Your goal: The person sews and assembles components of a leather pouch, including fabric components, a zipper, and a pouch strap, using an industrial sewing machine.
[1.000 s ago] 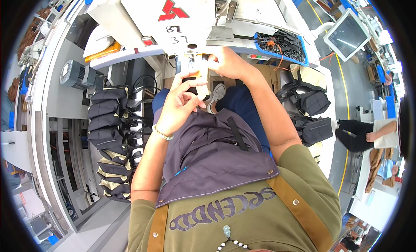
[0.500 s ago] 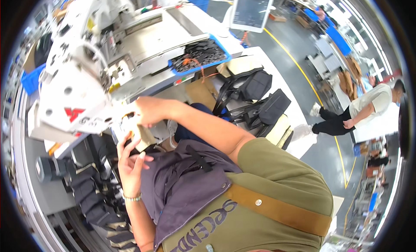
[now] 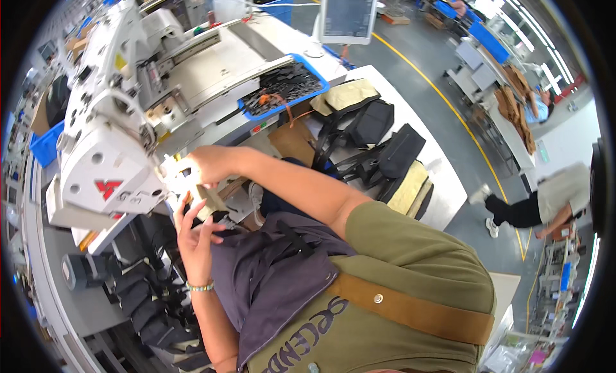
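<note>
Both my hands are at the head of a white sewing machine (image 3: 106, 164), beside its brightly lit sewing area. My right hand (image 3: 208, 166) reaches in from the right with fingers curled; glare hides what is between them. Just below it is a cream piece of material (image 3: 210, 205), with its lower part towards my lap. My left hand (image 3: 196, 245), a beaded bracelet at its wrist, is raised beside that piece. Its fingers are spread, the upper fingertips close to the cream edge; whether they touch it I cannot tell.
A blue tray (image 3: 282, 87) of small black pieces sits on the machine table. Black bags with cream panels (image 3: 401, 180) lie on a white side table (image 3: 443, 196). More black-and-cream pieces (image 3: 151, 309) hang at lower left. A screen (image 3: 348, 14) stands behind; a person (image 3: 545, 203) walks at right.
My view has shifted slightly, and both hands stay in nearly the same place by the machine head. The person at right has walked on, lower in the view; another person now shows behind.
</note>
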`<state>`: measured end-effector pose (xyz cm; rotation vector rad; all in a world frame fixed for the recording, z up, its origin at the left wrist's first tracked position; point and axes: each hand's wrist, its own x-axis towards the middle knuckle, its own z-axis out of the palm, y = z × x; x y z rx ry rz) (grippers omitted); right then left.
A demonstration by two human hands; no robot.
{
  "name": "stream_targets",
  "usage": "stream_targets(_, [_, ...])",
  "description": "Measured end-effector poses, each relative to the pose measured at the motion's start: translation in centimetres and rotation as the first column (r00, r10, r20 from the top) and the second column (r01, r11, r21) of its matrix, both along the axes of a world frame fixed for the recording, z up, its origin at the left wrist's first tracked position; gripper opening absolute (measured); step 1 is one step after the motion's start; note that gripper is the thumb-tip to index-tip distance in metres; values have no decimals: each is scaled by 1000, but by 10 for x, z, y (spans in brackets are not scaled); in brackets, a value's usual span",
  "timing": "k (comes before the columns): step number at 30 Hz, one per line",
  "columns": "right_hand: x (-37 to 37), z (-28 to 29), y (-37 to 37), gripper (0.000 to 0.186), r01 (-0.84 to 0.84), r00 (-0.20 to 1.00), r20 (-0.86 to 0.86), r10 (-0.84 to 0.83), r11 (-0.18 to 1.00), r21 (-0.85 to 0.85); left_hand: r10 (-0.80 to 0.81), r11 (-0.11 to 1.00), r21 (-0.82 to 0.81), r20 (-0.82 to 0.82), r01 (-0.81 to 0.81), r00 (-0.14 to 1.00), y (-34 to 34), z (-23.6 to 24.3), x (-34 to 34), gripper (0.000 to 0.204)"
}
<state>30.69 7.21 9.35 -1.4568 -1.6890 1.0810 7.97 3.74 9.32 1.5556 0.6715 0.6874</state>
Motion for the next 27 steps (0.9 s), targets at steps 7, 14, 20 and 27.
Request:
stream_targets(7, [16, -7, 12, 34, 44, 998, 48, -44, 999, 4, -49, 999, 11, 51, 49, 998, 7, -7, 15, 33])
stream_targets(14, [-8, 2, 6, 45, 40, 999, 24, -40, 999, 11, 15, 1000, 9, 29, -15, 999, 9, -16, 5, 28])
stream_targets(20, [7, -13, -24, 42, 227, 974, -54, -221, 953, 201, 136, 990, 15, 132, -139, 982, 18, -19, -32, 21])
stream_targets(27, [9, -56, -7, 26, 444, 884, -268, -383, 866, 229, 429, 903, -87, 154, -421, 890, 86, -41, -33, 22])
